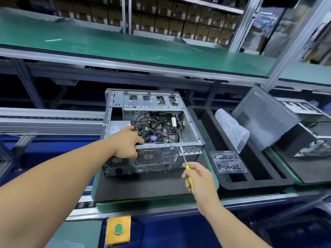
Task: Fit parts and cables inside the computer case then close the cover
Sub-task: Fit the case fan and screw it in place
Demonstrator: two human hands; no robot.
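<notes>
An open grey computer case (192, 120) lies on its side on a black mat, rear panel toward me. Inside I see black cables (161, 122), a fan with a purple hub (153, 138) and a drive cage (150, 101). My left hand (126, 142) grips the near top edge of the case above the rear fan grille, thumb inside by the cables. My right hand (198, 178) holds a yellow-handled screwdriver (186, 164); its metal tip touches the rear panel near the expansion-slot bracket (190, 151).
A clear plastic tray of small screws (227, 162) lies on a black foam tray (250, 183) to the right, beside a crumpled plastic bag (231, 129). A grey cover panel (265, 119) leans on another case at far right. A yellow box with a green button (118, 229) sits below.
</notes>
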